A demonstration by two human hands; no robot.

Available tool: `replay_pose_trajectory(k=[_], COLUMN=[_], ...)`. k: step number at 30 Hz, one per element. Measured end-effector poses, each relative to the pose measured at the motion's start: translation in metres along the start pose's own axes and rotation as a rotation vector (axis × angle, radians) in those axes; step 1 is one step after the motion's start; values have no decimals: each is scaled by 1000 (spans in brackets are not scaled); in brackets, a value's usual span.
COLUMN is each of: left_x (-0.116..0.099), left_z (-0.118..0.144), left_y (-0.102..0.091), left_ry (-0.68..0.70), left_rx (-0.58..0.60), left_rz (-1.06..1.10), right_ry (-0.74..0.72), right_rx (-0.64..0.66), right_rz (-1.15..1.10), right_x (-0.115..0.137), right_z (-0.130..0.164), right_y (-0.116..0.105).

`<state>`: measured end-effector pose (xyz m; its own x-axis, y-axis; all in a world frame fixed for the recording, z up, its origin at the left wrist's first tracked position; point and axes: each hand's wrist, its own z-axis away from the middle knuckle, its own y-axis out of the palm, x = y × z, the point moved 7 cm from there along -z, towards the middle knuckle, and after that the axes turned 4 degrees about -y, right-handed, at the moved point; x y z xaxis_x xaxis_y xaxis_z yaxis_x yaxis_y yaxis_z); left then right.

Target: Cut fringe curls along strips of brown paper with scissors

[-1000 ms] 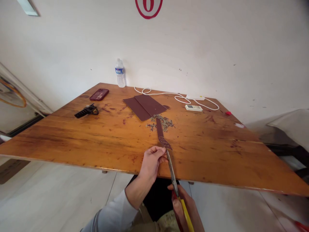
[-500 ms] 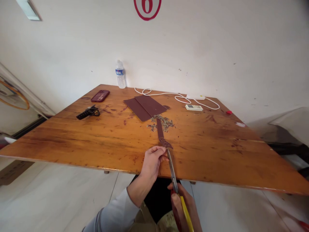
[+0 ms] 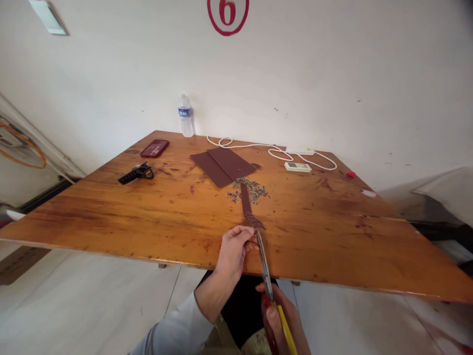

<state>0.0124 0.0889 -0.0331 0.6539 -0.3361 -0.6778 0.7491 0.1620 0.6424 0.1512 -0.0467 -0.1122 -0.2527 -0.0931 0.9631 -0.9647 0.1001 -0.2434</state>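
Note:
My left hand (image 3: 233, 250) pinches a small piece of sheet, mostly hidden by the fingertips, over the table's front part. In my right hand (image 3: 286, 318) are scissors (image 3: 264, 266) with one red and one yellow handle. Their long blades point up and away, with the tips right by my left fingertips. Just beyond lies a row of small curved maroon cut pieces (image 3: 253, 220), at the near end of a narrow maroon strip (image 3: 245, 198). A pile of thin shreds (image 3: 254, 188) surrounds the strip's far end. Behind it rest maroon sheets (image 3: 231, 163), overlapping.
On the wooden table (image 3: 177, 222), a maroon phone (image 3: 154, 148) and a black hair clip-like object (image 3: 136, 173) lie at left. A water bottle (image 3: 185, 118) stands by the wall. At back right are a white cable (image 3: 254, 145), a power strip (image 3: 300, 151) and a remote-like device (image 3: 297, 167).
The whole view has shifted slightly, with things sitting a little lower. Both hands and the scissors hold nearly the same position at the fingertips.

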Motion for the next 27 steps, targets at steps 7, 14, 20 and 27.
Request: replay_pose_trajectory(k=[7, 14, 20, 27], left_x=[0, -1, -1, -2], left_z=[1, 1, 2, 2], left_y=[1, 2, 2, 2], left_ry=[-24, -21, -14, -15], left_rx=[-13, 12, 17, 14], left_rz=[-5, -24, -35, -44], right_ry=[87, 108, 65, 103], right_rx=[112, 121, 121, 108], right_rz=[88, 134, 132, 110], right_x=[-14, -16, -12, -17], right_z=[-2, -6, -3, 0], right_y=[-13, -22, -18, -20])
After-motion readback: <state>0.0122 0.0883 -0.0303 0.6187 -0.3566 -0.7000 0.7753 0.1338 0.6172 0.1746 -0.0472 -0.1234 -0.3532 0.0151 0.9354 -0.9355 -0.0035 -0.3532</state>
